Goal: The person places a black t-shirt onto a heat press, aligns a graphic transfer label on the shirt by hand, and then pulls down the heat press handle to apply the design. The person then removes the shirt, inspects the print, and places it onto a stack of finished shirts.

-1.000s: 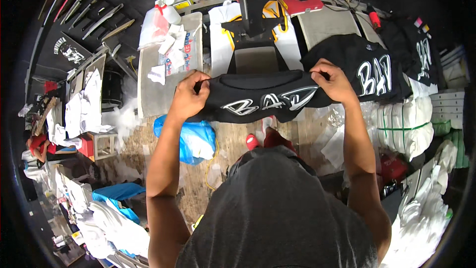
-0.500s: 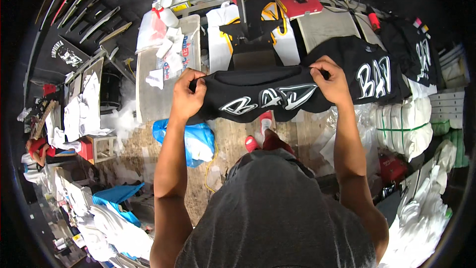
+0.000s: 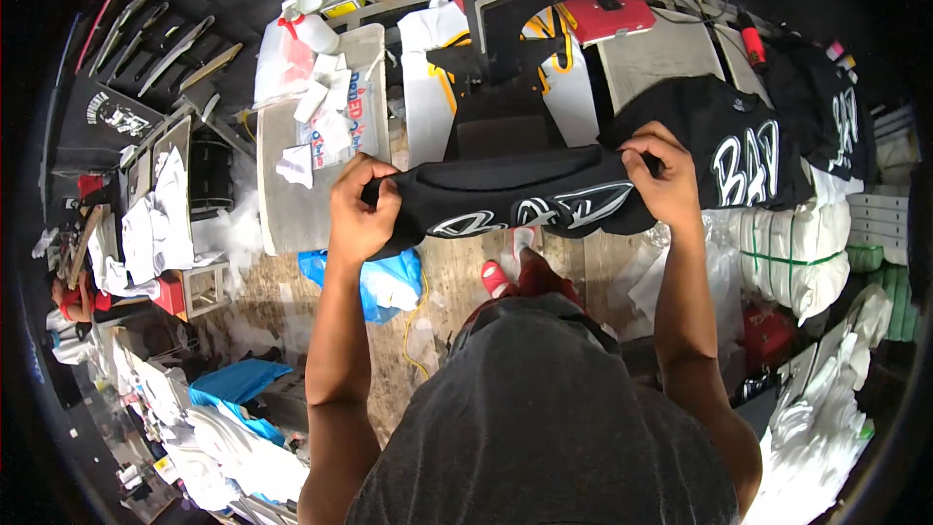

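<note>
My left hand [image 3: 363, 206] and my right hand [image 3: 664, 175] pinch the two upper corners of a black T-shirt [image 3: 505, 180] stretched between them, its neck opening along the top and white lettering on its front. Behind it is a black press arm [image 3: 503, 5] over a black platen, with white fabric with yellow-and-black trim [image 3: 428, 49] on either side. Just right of my right hand, another black T-shirt [image 3: 700, 117] with white lettering lies on a bench.
Left, a grey board [image 3: 282, 194] holds papers and a spray bottle. Red heat guns [image 3: 750, 42] sit at the back right, bundled white packs [image 3: 787, 267] to the right. A blue bag [image 3: 379, 292] lies on the floor. A person in red [image 3: 76, 303] is at far left.
Both hands and the shirt sit slightly lower in the picture. The shirt's lower part looks more tilted away, its lettering more squashed.
</note>
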`<state>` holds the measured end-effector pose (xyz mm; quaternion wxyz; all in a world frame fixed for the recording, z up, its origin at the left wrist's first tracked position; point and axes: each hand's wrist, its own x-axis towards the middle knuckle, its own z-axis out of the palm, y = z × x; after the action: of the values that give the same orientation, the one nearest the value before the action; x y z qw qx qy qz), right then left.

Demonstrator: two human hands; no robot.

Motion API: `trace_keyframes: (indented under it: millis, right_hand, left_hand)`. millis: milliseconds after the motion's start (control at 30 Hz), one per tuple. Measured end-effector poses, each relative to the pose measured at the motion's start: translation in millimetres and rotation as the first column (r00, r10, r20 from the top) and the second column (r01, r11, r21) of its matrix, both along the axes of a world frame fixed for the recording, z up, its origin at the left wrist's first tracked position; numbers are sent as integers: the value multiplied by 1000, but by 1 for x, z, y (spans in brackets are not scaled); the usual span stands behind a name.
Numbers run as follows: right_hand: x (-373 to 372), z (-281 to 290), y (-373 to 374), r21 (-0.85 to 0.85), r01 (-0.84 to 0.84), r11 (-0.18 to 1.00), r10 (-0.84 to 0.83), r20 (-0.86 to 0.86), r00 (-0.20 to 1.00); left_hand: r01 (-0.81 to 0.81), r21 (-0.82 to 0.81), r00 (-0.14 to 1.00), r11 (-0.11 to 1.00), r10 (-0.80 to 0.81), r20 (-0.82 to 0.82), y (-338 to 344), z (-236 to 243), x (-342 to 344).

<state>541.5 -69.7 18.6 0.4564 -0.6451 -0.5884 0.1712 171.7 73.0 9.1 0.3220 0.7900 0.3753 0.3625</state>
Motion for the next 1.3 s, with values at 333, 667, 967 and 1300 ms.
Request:
trace_keyframes:
  millis: [333,667,967,1300]
  right_hand:
    - [25,-35,46,-49,-59,997,59,-1,998]
    - [42,-101,108,-67,52,996,-54,-27,998]
    - [37,-186,124,-259,120,958,-144,-75,987]
    - [-6,-164,85,-523,-9,852,8,-5,1000]
  left_hand:
    - [-35,-116,997,993,27,-68,42,-29,21]
    - [-97,-307,995,947,82,-61,102,-101,39]
    - [-218,-408,957,887,112,-268,114,-170,58]
    - [-71,-378,970,923,-25,-242,57,-166,53]
